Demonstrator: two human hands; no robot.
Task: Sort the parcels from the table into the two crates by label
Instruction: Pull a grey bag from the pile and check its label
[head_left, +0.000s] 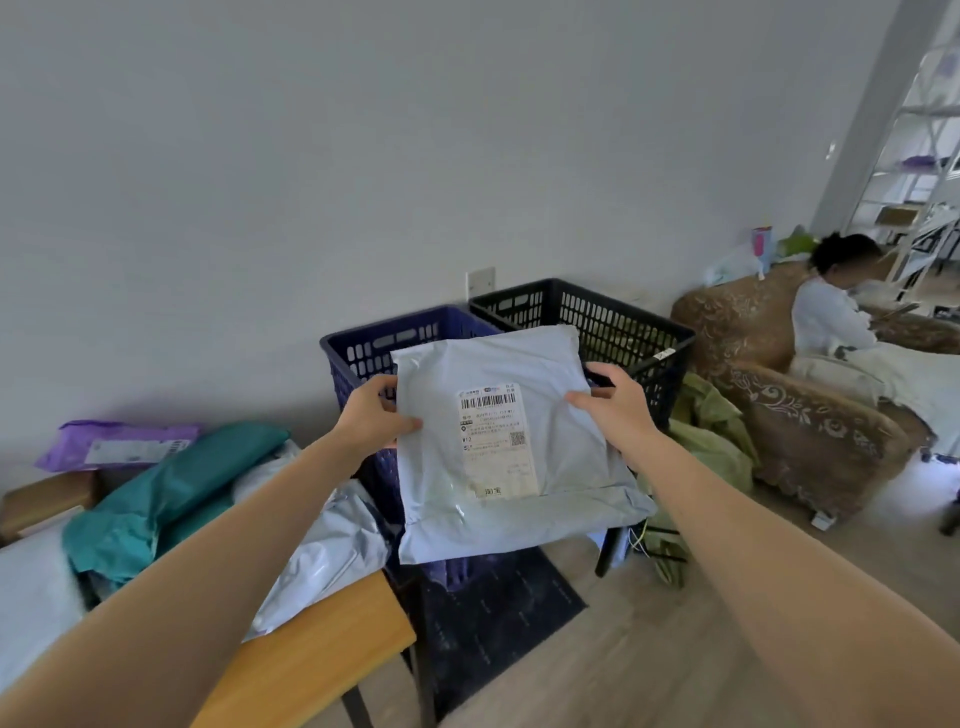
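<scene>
I hold a pale grey poly-mailer parcel (498, 447) up in front of me, its white shipping label facing me. My left hand (374, 415) pinches its left edge and my right hand (618, 400) grips its right edge. Behind the parcel stand the blue crate (374, 343) and, to its right, the black crate (597, 317). On the wooden table (322, 654) at lower left lie more parcels: a teal one (171, 499), a purple one (114, 444), and a grey-white one (332, 545).
A brown armchair (789, 410) with a seated person (831, 317) is at the right. Green bags (711, 431) lie between the black crate and the armchair. A dark mat (498, 608) covers the floor under the crates. White shelving (930, 156) stands at far right.
</scene>
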